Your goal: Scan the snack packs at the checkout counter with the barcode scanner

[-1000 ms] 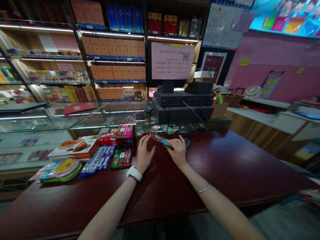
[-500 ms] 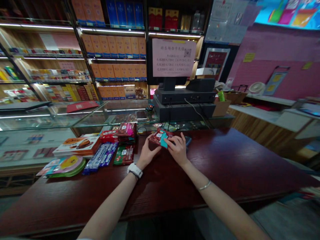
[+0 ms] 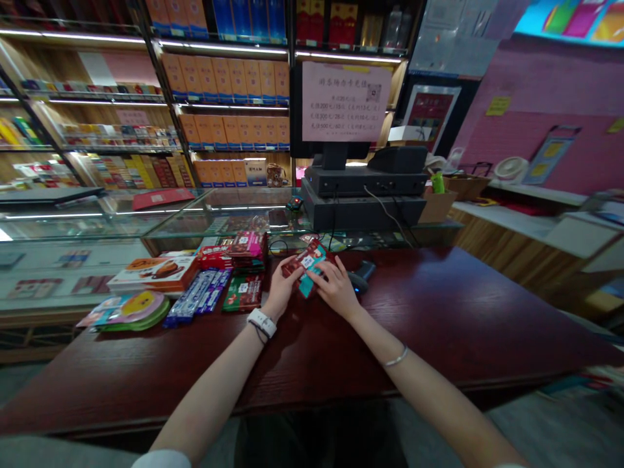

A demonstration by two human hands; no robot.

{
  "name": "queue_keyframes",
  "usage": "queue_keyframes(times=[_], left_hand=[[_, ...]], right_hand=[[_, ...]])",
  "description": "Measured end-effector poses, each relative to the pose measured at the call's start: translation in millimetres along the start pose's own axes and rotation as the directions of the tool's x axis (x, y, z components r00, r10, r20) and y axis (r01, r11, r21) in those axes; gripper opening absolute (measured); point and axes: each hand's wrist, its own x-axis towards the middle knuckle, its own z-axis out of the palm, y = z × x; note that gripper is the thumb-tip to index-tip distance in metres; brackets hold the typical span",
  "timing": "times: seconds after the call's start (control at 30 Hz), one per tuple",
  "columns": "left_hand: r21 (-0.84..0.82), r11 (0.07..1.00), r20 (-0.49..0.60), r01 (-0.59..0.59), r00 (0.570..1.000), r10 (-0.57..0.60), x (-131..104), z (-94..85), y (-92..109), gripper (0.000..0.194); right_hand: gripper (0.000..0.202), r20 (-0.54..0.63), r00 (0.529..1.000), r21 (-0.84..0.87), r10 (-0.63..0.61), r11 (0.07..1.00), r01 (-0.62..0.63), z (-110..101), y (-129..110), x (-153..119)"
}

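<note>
Both hands hold a brown and teal snack packet above the dark wooden table, its printed face tilted toward me. My left hand grips its left edge, thumb on the front. The fingers of my right hand press on the packet's teal lower right part. Just behind my right hand lies a dark handheld scanner with a blue light, partly hidden. Left of my hands are a green and brown packet and a stack of red and pink packets.
Blue stick packs, an orange and white box and round-edged colourful packages lie at the table's left. A glass counter carrying a cash register stands behind. The wooden table extends right.
The packet has turned to a steeper slant, showing more of its front. My right hand has shifted slightly lower and left, and more of the scanner shows behind it.
</note>
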Motion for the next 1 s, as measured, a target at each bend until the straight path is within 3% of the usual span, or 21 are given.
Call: queue_keyframes(times=[0.17,0.33,0.4,0.47,0.57,0.63,0.73,1.0], left_hand=[[0.235,0.956,0.139,-0.177,0.979,0.147,11,-13.9,6,0.050],[0.420,0.852,0.276,-0.311,0.939,0.207,14,-21.0,9,0.049],[0.541,0.733,0.327,-0.413,0.906,0.270,11,-22.3,14,0.054],[0.669,0.526,0.414,-0.525,0.851,0.323,7,-22.8,21,0.069],[0.748,0.244,0.548,-0.617,0.782,0.297,1,-21.9,29,0.098],[0.765,0.148,0.577,-0.626,0.770,0.273,-2,-20.3,30,0.108],[0.770,0.081,0.597,-0.633,0.760,0.258,-5,-18.0,29,0.109],[0.753,0.035,0.629,-0.657,0.734,0.256,-4,-18.6,24,0.091]], right_hand=[[0.071,0.183,0.976,-0.016,0.114,0.993,-0.113,-4,3,3],[0.075,0.191,0.969,0.003,0.154,0.987,-0.158,-2,8,1],[0.074,0.179,0.971,0.015,0.158,0.986,-0.163,1,9,0],[0.072,0.173,0.970,0.018,0.169,0.985,-0.174,3,10,0],[0.071,0.163,0.967,0.019,0.195,0.979,-0.201,3,13,-1],[0.071,0.160,0.965,0.024,0.210,0.976,-0.216,3,16,-2],[0.069,0.162,0.962,0.035,0.220,0.973,-0.229,3,16,-3],[0.067,0.176,0.964,0.046,0.199,0.977,-0.210,4,14,-3]])
